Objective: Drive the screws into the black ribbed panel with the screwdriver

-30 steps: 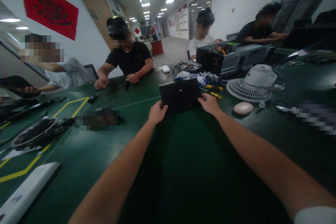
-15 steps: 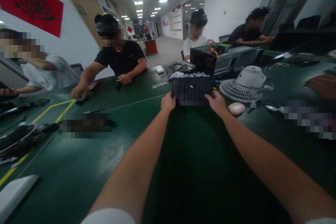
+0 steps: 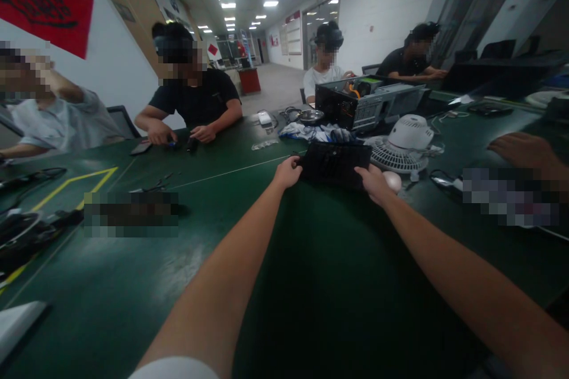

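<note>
A flat black rectangular panel [image 3: 334,163] is held low over the green table [image 3: 311,272], far in front of me. My left hand [image 3: 287,172] grips its left edge and my right hand [image 3: 374,183] grips its right lower corner. Both arms are stretched out straight. The panel's face is dark and blurred, so its detail is hard to read.
Behind the panel lie a white desk fan [image 3: 402,145], a pink oval object [image 3: 392,180], cloths [image 3: 311,130], a metal bowl [image 3: 310,116] and an open computer case [image 3: 364,103]. Several people sit around the table; another person's hand [image 3: 518,150] rests at the right. Cables and tools lie at the left.
The panel was tipped upright showing a gridded face, then lowered flatter toward the table. Both hands kept hold of it. The view has turned slightly left to right.
</note>
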Demonstrator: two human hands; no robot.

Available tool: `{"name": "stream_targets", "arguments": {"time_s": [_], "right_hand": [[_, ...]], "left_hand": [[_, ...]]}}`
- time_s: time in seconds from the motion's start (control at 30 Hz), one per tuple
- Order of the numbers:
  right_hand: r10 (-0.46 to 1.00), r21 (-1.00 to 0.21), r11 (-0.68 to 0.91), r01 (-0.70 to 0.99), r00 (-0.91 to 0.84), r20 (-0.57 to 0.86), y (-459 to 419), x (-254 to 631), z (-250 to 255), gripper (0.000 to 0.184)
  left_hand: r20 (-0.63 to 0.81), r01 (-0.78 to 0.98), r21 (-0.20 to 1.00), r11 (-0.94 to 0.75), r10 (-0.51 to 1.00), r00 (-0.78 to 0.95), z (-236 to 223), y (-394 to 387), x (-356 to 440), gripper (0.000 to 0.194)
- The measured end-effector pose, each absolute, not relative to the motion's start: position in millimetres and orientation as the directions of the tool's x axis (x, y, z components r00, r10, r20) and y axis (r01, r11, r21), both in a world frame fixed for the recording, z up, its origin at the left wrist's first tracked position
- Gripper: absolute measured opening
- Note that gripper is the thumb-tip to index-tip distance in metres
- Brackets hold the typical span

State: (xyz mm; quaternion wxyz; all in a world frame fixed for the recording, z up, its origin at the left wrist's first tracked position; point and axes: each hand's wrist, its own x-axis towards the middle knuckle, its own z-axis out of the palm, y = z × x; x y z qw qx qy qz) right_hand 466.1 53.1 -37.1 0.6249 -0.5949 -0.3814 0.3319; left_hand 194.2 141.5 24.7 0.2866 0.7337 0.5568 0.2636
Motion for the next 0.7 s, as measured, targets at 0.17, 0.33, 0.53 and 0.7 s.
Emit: {"name": "stream_targets", "arguments": {"time_s": [0.17, 0.33, 0.53, 0.7], "right_hand": [[0.83, -0.984, -0.071, -0.162, 0.538, -0.149, 53.6, 468.5, -25.1, 0.015], [0.78, -0.95, -0.176, -0.258, 0.551, -0.295, 50.6, 471.8, -14.8, 0.046], [0.746, -0.939, -0.19, -0.287, 0.58, -0.328, 47.9, 459.4, -7.2, 0.046], [0.736, -0.936, -0.148, -0.319, 0.597, -0.32, 47.4, 454.8, -3.4, 0.045]], "left_hand": [[-0.022, 0.622, 0.776, -0.103, 0.982, 0.19, 29.9, 120.8, 130.0, 0.047], [-0.071, 0.516, 0.856, 0.031, 0.996, 0.058, 17.1, 94.0, 60.2, 0.033], [0.125, 0.658, 0.745, -0.104, 0.992, 0.014, 10.2, 56.5, 45.1, 0.014], [0.134, 0.719, 0.675, -0.164, 0.986, 0.099, 17.6, 46.0, 49.4, 0.013]]}}
